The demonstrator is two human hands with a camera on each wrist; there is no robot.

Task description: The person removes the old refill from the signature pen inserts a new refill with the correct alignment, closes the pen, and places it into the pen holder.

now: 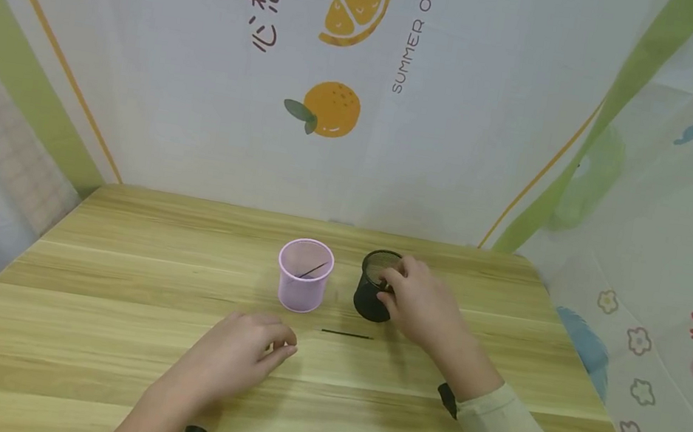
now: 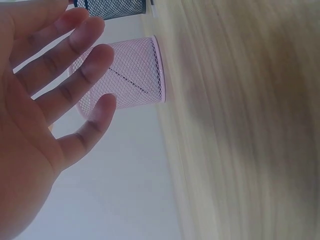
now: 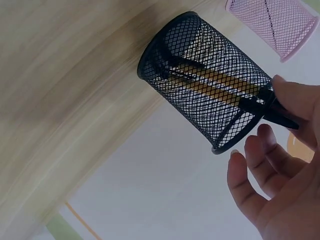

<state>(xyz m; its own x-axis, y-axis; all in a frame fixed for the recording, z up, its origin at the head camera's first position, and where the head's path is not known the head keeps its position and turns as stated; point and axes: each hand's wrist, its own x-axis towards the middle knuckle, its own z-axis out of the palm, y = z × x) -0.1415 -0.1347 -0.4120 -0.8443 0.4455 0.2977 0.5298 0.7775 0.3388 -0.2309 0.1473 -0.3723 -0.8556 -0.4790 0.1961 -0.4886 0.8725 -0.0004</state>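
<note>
A black mesh pen holder (image 1: 369,300) stands upright on the table, with yellow-bodied, black-ended pens (image 3: 215,89) visible through its mesh. My right hand (image 1: 417,303) is at its rim, thumb and forefinger pinching the black end of one pen, which pokes out of the top. To the left stands a pink mesh pen holder (image 1: 301,294) with a thin dark stick (image 1: 313,269) leaning inside. My left hand (image 1: 241,353) hovers in front of the pink holder, fingers loosely bent and holding nothing. Another thin dark stick (image 1: 347,334) lies on the table before the holders.
The wooden table (image 1: 130,266) backs onto a white printed cloth (image 1: 200,112) with oranges and lettering. More printed cloth (image 1: 659,330) hangs along the right side. Each wrist wears a small black device.
</note>
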